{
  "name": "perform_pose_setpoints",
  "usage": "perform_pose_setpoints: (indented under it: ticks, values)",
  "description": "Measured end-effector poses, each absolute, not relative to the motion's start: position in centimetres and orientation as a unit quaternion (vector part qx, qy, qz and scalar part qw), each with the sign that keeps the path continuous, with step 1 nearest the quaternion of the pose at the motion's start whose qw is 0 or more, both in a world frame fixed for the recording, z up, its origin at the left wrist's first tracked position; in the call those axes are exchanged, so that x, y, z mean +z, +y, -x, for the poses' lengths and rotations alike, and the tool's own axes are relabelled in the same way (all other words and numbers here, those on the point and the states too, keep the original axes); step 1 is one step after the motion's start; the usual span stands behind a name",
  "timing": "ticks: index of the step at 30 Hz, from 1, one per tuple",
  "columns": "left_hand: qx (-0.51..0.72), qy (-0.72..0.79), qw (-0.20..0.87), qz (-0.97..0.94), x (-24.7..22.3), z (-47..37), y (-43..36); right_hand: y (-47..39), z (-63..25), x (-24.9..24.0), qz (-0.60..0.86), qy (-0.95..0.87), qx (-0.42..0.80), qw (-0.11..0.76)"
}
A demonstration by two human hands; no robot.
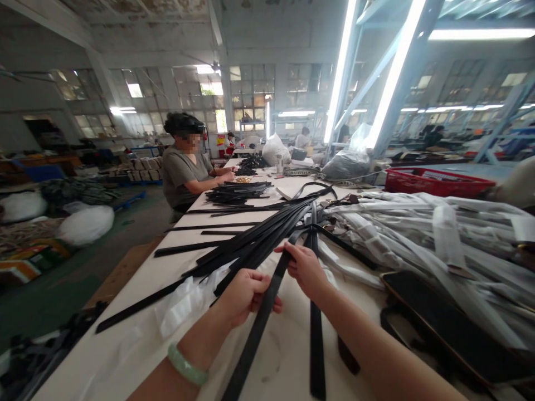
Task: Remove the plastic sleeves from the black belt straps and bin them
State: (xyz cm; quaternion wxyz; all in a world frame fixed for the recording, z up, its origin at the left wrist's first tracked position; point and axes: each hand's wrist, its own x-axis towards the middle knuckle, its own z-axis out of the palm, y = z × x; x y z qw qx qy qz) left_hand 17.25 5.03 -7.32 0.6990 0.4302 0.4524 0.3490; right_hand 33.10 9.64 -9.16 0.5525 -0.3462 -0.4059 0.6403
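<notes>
Together, left hand [246, 295] and right hand [306, 268] pinch one black strap [252, 345].
Fingers of both clamp it, the left lower, in from the worktop's [288, 345] left edge; other black straps [254, 236] fan toward that edge, white-wrapped straps [447, 231] heap opposite.

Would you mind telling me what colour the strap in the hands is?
The strap is black; it shows best in the head view.

No readable text, labels, brands, numbers or signs; any lettering too blurred.
</notes>
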Motion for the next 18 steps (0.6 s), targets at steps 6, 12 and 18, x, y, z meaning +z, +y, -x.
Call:
perform_pose_setpoints:
  ticks: [6,12,18]
  values:
    - [0.355,0.472,0.683,-0.430,-7.5,-16.7,5.8,8.4,-31.3,-9.3,0.346,-0.446,0.677,0.472]
    - [0.307,0.468,0.705,-0.435,-7.6,-17.2,5.6,11.2,-34.4,-9.5,0.363,-0.329,0.690,0.532]
    - [0.351,0.471,0.684,-0.432,-7.9,-16.8,6.0,7.8,-31.8,-9.3,0.335,-0.417,0.699,0.475]
